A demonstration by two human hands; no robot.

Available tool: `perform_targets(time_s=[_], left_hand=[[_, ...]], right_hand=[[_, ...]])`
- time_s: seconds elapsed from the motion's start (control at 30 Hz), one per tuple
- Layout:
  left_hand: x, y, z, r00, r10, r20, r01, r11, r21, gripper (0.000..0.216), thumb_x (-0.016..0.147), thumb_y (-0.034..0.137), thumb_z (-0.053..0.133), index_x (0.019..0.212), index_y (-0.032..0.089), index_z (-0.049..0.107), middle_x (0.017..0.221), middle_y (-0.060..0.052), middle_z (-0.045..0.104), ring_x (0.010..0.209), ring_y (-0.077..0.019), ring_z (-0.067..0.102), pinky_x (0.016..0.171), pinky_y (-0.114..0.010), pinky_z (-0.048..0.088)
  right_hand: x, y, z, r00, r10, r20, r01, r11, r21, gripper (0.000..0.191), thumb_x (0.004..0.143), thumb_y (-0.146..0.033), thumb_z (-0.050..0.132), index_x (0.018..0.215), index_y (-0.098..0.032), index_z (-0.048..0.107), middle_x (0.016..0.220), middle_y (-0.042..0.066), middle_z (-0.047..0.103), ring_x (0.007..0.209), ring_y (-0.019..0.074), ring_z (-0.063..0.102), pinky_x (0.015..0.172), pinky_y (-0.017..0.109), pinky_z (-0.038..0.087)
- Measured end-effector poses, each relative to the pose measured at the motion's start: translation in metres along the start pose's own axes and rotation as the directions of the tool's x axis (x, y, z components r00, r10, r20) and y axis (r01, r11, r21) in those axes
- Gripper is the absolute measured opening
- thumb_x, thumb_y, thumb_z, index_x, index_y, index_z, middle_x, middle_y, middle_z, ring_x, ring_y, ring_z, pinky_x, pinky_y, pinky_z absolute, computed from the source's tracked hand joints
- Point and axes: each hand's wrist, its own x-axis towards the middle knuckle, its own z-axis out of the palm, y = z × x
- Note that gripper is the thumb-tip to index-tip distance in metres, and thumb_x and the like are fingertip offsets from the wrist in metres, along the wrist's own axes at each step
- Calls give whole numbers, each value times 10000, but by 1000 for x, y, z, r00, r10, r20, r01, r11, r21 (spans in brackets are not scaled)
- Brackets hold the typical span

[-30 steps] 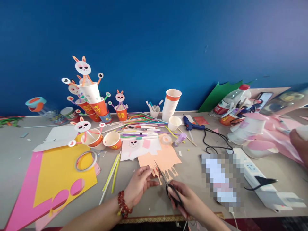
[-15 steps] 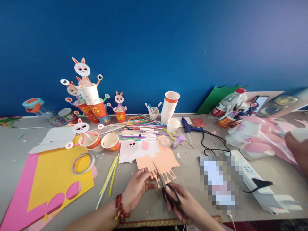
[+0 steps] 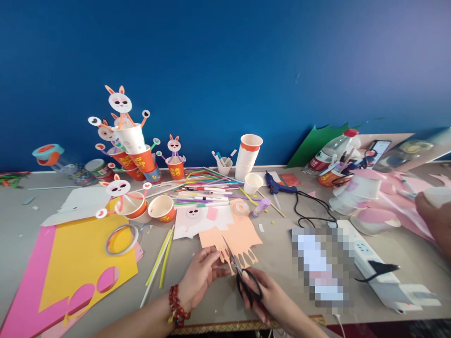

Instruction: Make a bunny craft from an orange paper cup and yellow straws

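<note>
My right hand (image 3: pixel 259 293) has its fingers through the black handles of a pair of scissors (image 3: pixel 249 285), whose blades point up and left over a peach sheet of paper (image 3: pixel 243 232). The near edge of that sheet is jagged with cut-out ear shapes. Between the thumb and fingers of my left hand (image 3: pixel 202 272) is a peach paper piece with reddish inner ears (image 3: pixel 224 254), close beside the blades. Whether this piece is still joined to the sheet I cannot tell. A white sheet with a drawn rabbit face (image 3: pixel 193 213) lies just behind.
Rabbit figures in paper cups (image 3: pixel 131 205) stand at the left, near yellow card (image 3: pixel 81 244) and a tape roll (image 3: pixel 122 239). Pens and coloured sticks (image 3: pixel 207 188) lie behind my hands. A glue gun (image 3: pixel 278 185), power strip (image 3: pixel 366 253) and another person's hand (image 3: pixel 435 220) are at right.
Almost nothing differs. The scissors and my right hand have shifted very slightly left; my left hand keeps its place on the paper piece.
</note>
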Motion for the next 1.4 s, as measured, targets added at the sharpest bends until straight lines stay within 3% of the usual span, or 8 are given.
perform_targets(time_s=[0.3,1.4], left_hand=[[1,-1,-1,1000,6,7,-6,1000,-4,299,728,372,842,836,148,676,929,-86,753,848,-216,711,729,-331,596],[2,0,0,1000,-6,-20,6,1000,9,353,671,405,863,802,166,639,879,-61,725,823,-215,681,717,-352,583]], right_hand=[[-2,-3,2,1000,-1,-6,1,1000,-13,638,785,-819,530,798,-182,494,539,-55,581,262,12,339,266,143,182],[5,-12,-27,998,-4,66,14,988,-153,664,740,-840,579,742,-183,481,503,-67,551,291,6,268,309,177,147]])
